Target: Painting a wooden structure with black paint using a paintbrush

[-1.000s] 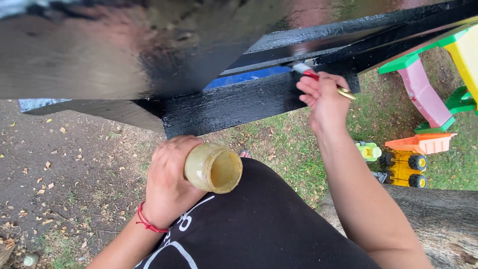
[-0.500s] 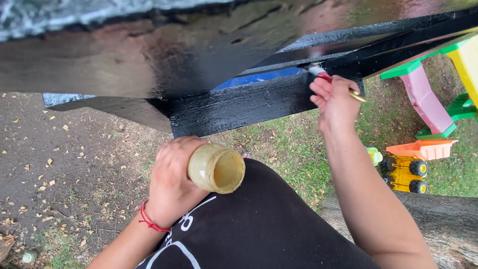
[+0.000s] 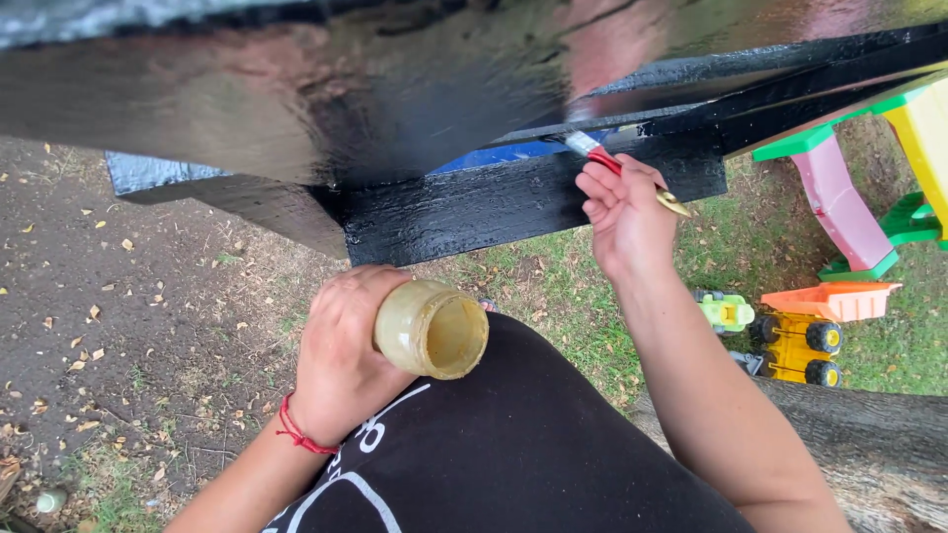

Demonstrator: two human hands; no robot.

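Holding a thin paintbrush [image 3: 604, 158] pinched tight in the right hand [image 3: 624, 212], its long stick slanting up and left from the fingers so the bristles are touching the shiny black board [image 3: 513, 202] just past them, with the left hand [image 3: 341, 350] wrapping around a yellowish jar [image 3: 432, 329] far below.

Backyard: grass [image 3: 553, 286], toy truck [image 3: 800, 341], plastic slide [image 3: 839, 202]

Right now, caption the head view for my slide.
Right hand brushes glossy black beam with paintbrush; left hand holds open jar.
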